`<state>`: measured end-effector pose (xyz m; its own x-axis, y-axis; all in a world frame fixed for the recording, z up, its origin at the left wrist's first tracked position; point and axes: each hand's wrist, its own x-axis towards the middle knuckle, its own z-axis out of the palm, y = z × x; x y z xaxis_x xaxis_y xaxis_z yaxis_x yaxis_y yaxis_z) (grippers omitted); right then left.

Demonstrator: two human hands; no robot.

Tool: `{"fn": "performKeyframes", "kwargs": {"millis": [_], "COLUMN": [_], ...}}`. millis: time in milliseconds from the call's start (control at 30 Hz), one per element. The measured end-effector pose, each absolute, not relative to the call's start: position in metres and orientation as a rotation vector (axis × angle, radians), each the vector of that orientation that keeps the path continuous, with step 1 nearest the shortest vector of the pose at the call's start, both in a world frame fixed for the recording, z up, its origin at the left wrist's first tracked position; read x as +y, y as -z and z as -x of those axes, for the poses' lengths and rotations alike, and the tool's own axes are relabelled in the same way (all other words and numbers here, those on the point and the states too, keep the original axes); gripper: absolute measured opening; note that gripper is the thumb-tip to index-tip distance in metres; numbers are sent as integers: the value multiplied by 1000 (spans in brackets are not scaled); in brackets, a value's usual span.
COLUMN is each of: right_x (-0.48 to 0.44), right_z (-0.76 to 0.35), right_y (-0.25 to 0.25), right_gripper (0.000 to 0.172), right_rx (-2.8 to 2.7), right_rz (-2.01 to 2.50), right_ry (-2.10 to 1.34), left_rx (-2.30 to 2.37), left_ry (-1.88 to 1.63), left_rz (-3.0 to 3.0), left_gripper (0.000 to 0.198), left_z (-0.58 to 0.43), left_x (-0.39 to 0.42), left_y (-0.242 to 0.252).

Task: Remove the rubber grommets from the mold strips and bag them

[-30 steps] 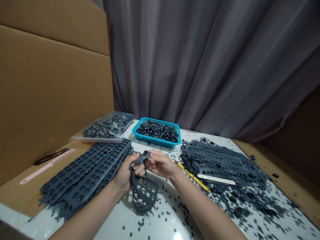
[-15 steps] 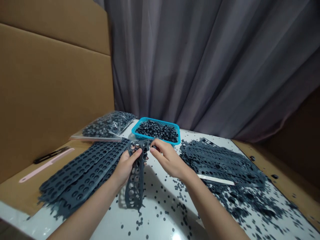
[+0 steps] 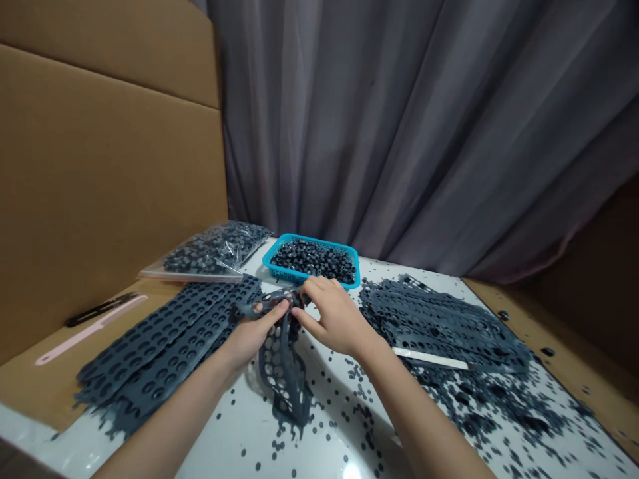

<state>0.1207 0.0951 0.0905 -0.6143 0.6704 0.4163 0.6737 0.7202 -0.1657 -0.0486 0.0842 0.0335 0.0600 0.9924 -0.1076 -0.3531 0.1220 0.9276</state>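
A dark grey perforated rubber strip (image 3: pixel 282 376) hangs in a twisted loop below my hands, with its upper end bunched between them. My left hand (image 3: pixel 254 330) grips the strip near the top, fingers closed on it. My right hand (image 3: pixel 329 316) pinches the same bunched part from the right, its fingertips on the rubber. Below the hands, small dark rubber pieces (image 3: pixel 344 416) lie scattered on the white table (image 3: pixel 210 452).
A stack of perforated strips (image 3: pixel 160 349) lies left, and a messy heap (image 3: pixel 439 316) right. Behind stand a teal basket (image 3: pixel 309 237) of dark pieces and a filled plastic bag (image 3: pixel 214 249). A pink-handled tool (image 3: pixel 90 339) and white blade (image 3: pixel 429 358) lie nearby.
The strip has gone from hanging fairly straight to twisted and looped. My right hand has moved left and down onto the bunched top, and my left hand has turned inward.
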Motion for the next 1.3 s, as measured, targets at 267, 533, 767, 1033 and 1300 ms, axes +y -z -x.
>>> {"fn": "performKeyframes", "kwargs": {"millis": [267,533,767,1033,1300], "right_x": [96,96,96,96,99], "right_z": [-124,-123,-124,-123,-117], "right_y": [-93,-93,-94,-92,-85], "right_gripper": [28,23,25,29,30], "right_rx": [-2498,-2579,-2535,-2517,-2422], "right_rz": [1116,952,1039,1076,835], "right_ry": [22,-220,-174,-131,-659], "left_rx": [938,1024,1001,1017,950], "left_ry": [-1334,-1234,-1144,-1200,-1167], "left_rz": [-1197,-1648,-1632,-1435,-1340], "left_gripper": [20,18,17,20,34], "left_z": [47,53,52,50,48], "left_x": [82,83,86,85,88], "left_y": [-45,-38,-41,-33,-29]}}
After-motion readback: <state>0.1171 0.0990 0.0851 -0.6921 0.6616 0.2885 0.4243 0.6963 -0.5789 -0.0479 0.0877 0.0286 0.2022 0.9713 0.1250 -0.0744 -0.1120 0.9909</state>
